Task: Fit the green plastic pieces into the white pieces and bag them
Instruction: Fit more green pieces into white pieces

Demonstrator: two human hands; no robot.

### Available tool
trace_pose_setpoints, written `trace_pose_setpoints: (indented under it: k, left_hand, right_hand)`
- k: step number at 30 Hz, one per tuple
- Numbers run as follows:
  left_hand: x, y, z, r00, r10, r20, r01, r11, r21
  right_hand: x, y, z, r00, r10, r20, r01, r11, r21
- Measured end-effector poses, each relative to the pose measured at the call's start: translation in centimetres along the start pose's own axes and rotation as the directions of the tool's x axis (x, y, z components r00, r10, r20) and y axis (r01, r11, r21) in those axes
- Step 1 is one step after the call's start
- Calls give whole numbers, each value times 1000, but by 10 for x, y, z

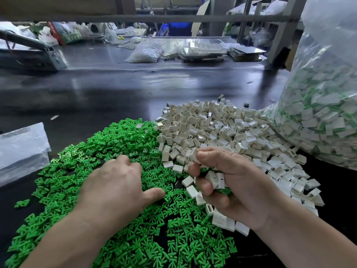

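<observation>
A wide heap of green plastic pieces [108, 151] covers the near left of the dark table. To its right lies a heap of white box-shaped pieces [222, 130]. My left hand [116, 182] rests palm down on the green heap, its fingertips curled into the pieces; whether it holds one is hidden. My right hand [231, 182] grips a handful of white pieces with some green ones among them [216, 178], and its thumb and forefinger pinch one white piece [194, 154] at the top.
A big clear bag [326, 105] full of assembled white-and-green pieces stands at the right edge. A flat plastic bag [21, 149] lies at the left. Across the dark table [116, 89] are more bags, trays and a machine [29, 53].
</observation>
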State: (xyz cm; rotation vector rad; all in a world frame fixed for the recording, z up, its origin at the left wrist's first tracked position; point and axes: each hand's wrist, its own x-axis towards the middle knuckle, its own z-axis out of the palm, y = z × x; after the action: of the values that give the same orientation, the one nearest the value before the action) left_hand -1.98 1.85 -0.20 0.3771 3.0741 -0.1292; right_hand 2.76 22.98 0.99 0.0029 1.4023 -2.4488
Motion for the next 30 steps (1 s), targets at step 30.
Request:
trace_pose_setpoints:
  k: [30]
  left_hand:
    - [-3,14,-11,999,4,-34,-33,-120,-992]
  right_hand:
    - [-3,5,9,994,-22,-111,-5,970,-242]
